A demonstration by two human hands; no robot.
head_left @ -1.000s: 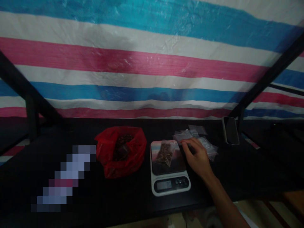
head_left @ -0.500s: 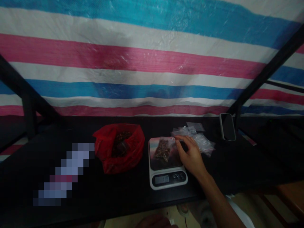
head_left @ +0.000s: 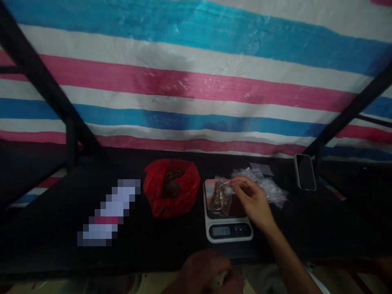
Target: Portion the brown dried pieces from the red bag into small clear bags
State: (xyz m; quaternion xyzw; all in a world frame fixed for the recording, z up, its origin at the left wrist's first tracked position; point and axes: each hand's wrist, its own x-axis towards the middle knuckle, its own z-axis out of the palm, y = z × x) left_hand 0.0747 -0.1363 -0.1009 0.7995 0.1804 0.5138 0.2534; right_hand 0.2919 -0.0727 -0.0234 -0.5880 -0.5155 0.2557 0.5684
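Head view: R hand [head_left: 252, 200] pinching top edge of filled baggie [head_left: 217, 198] w/ thumb + fingers; baggie, brown bits inside, over platform of scale [head_left: 210, 234], can't tell if touching. Scale display [head_left: 231, 231] lit, digits blurry. L hand [head_left: 202, 267] blurred at bottom ctr, nr table edge; grip can't tell. Red bag [head_left: 153, 206] L of scale, open at top, dk brown pcs inside. Loose clear baggies [head_left: 274, 191] piled just behind R hand. Phone [head_left: 305, 172] far R, propped nr frame [head_left: 332, 122]. Striped sheet [head_left: 190, 85] behind table [head_left: 171, 241].
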